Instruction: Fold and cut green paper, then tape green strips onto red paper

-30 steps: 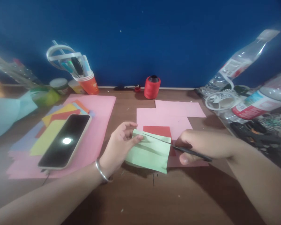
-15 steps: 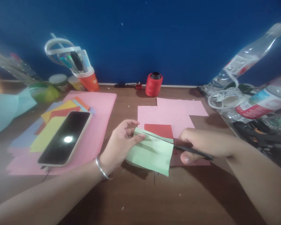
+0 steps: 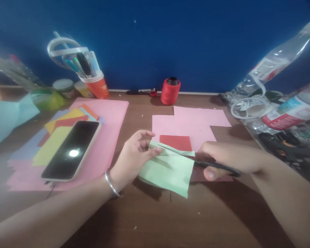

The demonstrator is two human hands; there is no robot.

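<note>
Left hand [image 3: 134,156] pinches the left edge of the green paper [image 3: 167,170], held just above the worktop [image 3: 150,220]; right hand [image 3: 222,160], grip clamped on scissors [image 3: 209,164], cuts leftward. Blade tips near the left fingers [image 3: 151,151]: a slip could nick them or skew the cut

Left hand [image 3: 134,156] pinching, right hand [image 3: 223,159] apparently curled closed.

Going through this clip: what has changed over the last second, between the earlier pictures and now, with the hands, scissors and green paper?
The right hand has drawn the scissors slightly rightward, so less blade lies over the green paper, whose right edge now reaches further right and lower. The left hand keeps its pinch on the paper's left end. The phone, red thread spool and pink sheets kept their places; the slight shift is the camera's.
</note>
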